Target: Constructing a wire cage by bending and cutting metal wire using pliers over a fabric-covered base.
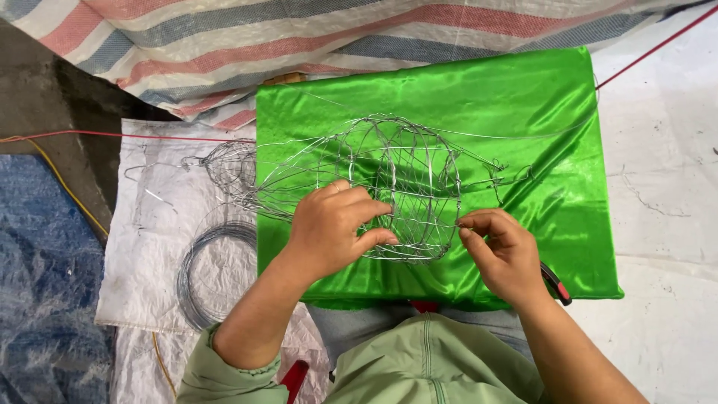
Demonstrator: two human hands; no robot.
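wire frame [389, 187] | silver, rounded cage | left hand [333, 228] grip clasps it | right hand [501, 251] grip pinches it

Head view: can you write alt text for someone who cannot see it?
Two hands work on a rounded wire frame lying on shiny green cloth: left hand grips its ribs, right hand pinches a wire end. A wire coil lies left.

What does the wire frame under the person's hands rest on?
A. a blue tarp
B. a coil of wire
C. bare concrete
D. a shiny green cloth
D: the wire frame, gripped by the left hand and pinched by the right hand, lies on the shiny green cloth.
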